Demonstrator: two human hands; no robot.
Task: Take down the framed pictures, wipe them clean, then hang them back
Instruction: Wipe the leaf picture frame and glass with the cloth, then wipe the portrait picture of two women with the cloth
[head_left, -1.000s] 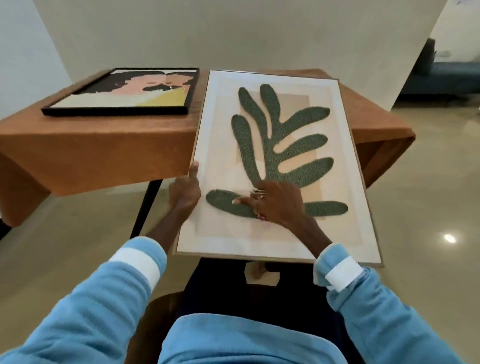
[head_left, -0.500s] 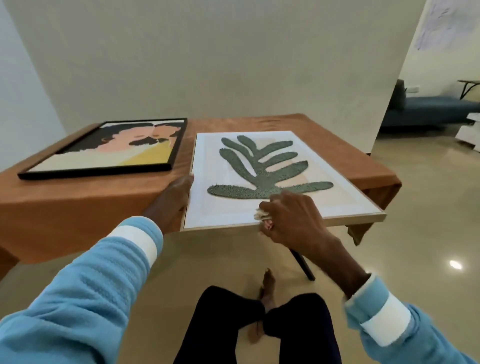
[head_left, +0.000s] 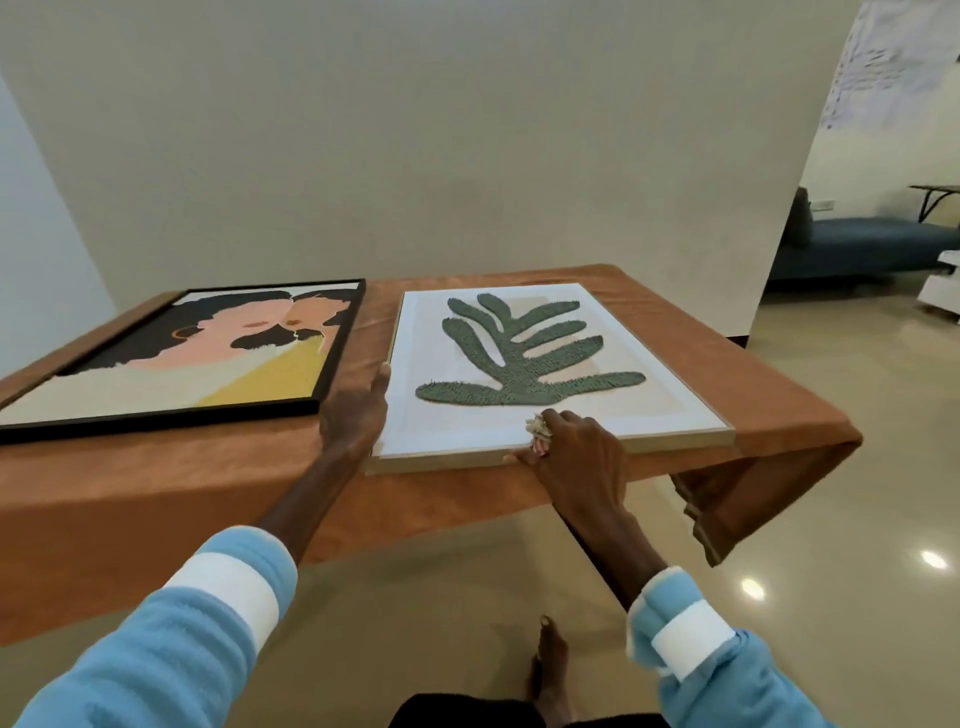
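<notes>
Right fingers (head_left: 560, 422): curled, with a small crumpled rag (head_left: 537, 427) pinched between them.
Right hand (head_left: 576, 452): rested on the near rim of the leaf picture (head_left: 457, 431), thumb laid along its pale wooden frame.
Left hand (head_left: 356, 415): fingers (head_left: 383, 383) held straight and pressed against the leaf picture's left edge.
Leaf picture: laid flat on the table, which is draped in a brown tablecloth (head_left: 156, 488).
Portrait picture (head_left: 182, 358): black-framed, laid flat just beside on the left, not touching.

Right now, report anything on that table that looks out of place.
Nothing damaged. The leaf picture lies flat, right at the front edge of the orange tablecloth, which hangs bunched at its right corner. Left hand on the picture's side, right hand, holding a crumpled cloth, on its near rail.
</notes>
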